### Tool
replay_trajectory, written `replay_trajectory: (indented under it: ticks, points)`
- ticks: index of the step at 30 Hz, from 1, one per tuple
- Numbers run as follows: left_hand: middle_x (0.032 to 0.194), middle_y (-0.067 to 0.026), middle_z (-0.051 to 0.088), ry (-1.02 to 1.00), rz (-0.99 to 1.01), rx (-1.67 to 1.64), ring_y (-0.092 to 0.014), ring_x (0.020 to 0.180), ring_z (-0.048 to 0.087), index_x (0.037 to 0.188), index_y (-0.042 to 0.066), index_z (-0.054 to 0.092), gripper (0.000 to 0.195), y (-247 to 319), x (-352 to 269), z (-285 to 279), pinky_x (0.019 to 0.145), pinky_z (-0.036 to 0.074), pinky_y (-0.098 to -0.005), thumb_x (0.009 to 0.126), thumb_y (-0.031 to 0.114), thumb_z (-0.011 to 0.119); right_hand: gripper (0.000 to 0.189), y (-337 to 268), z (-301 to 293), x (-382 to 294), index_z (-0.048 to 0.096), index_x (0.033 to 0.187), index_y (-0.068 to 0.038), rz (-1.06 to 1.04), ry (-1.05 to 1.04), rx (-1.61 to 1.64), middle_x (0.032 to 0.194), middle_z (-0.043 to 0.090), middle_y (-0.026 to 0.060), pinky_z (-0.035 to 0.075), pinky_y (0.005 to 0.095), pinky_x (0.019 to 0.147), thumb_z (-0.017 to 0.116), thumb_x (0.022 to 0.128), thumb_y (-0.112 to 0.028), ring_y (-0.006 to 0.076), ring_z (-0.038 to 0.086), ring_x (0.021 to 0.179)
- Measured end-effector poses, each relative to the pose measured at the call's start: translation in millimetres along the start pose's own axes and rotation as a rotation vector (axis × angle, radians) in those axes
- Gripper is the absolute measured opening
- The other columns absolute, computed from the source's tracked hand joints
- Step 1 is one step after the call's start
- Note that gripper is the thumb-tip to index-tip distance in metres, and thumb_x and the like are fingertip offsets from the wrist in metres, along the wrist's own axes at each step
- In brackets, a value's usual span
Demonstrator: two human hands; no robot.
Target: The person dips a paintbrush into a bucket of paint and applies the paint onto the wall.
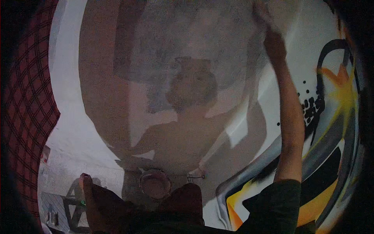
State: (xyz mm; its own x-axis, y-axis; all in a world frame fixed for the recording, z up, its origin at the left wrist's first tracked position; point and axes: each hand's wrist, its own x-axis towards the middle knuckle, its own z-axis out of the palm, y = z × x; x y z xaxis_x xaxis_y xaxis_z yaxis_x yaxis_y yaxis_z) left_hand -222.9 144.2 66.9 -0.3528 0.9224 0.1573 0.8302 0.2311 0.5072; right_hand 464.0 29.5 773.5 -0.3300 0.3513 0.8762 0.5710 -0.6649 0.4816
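Note:
My right arm is raised along a wall painted grey in large patches (190, 35), and my right hand (275, 44) is at the upper right, close to it. A blurred shape extends up from that hand; whether it is a held tool, fingers or shadow is unclear. Low at the left is my left hand (85, 180), with its fingers seen too darkly to tell if they hold anything. A round bucket or tub (155, 184) stands below the wall, between my two arms. The shadow of a head and shoulders falls on the wall.
Graffiti-style painting in black, grey, yellow and orange (339, 87) covers the right side. A dark red checked cloth (29, 87) hangs at the left. A dark-legged stand or stool (71, 201) is at lower left, near my left hand. A small wire-like object (196, 177) lies beside the bucket.

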Motion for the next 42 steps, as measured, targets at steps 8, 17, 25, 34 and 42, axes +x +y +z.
replay_trajectory:
  ticks: [8, 17, 25, 34, 42]
  points:
    - [0.075, -0.0143, 0.063, 0.041, 0.071, -0.065, -0.033, 0.074, 0.062, 0.077, 0.006, 0.06, 0.014, -3.4, -19.4, -16.0, 0.067, 0.049, -0.0442, 0.072, 0.019, 0.065, 0.058, -114.5, -97.9, -199.0, 0.019, 0.14, -0.005, 0.018, -0.736, 0.285, 0.099, 0.056, 0.0229, 0.053, 0.0421, 0.063, 0.039, 0.086, -0.006, 0.0348, 0.062, 0.075]
    - [0.067, -0.003, 0.054, 0.384, 0.885, 0.576, -0.022, 0.066, 0.053, 0.062, 0.017, 0.054, 0.014, -119.8, 44.5, 71.7, 0.06, 0.042, -0.0364, 0.076, 0.017, 0.055, 0.038, -201.4, -131.9, -373.9, 0.048, 0.125, -0.001, 0.188, -0.588, 0.857, 0.088, 0.062, 0.0156, 0.049, 0.0381, 0.065, 0.049, 0.089, -0.014, 0.0264, 0.061, 0.075]
    - [0.099, -0.0179, 0.061, -0.311, 0.046, 0.015, -0.032, 0.099, 0.056, 0.091, 0.003, 0.064, 0.034, -50.3, -70.1, -92.1, 0.086, 0.043, -0.0411, 0.079, 0.035, 0.059, 0.039, -446.1, -241.4, -613.3, 0.055, 0.115, 0.003, 0.688, -1.396, 1.312, 0.098, 0.063, 0.0122, 0.045, 0.0336, 0.078, 0.049, 0.09, -0.027, 0.0204, 0.06, 0.081]
    - [0.09, -0.0139, 0.065, -0.272, -0.006, 0.115, -0.031, 0.092, 0.06, 0.093, 0.005, 0.066, 0.032, -46.4, -113.4, -123.1, 0.083, 0.045, -0.0391, 0.078, 0.032, 0.06, 0.041, -575.5, -219.1, -776.0, 0.058, 0.105, 0.002, 0.637, -2.049, 1.475, 0.09, 0.063, 0.0103, 0.046, 0.0342, 0.071, 0.046, 0.091, -0.034, 0.0175, 0.058, 0.068]
    - [0.088, -0.0149, 0.065, -0.238, 0.02, 0.175, -0.031, 0.088, 0.061, 0.089, 0.005, 0.066, 0.026, -58.0, -109.2, -121.4, 0.082, 0.045, -0.0398, 0.076, 0.027, 0.06, 0.038, -562.8, -197.5, -718.5, 0.059, 0.102, 0.001, 1.233, -2.437, 1.028, 0.088, 0.062, 0.011, 0.046, 0.035, 0.069, 0.046, 0.09, -0.033, 0.0173, 0.057, 0.063]
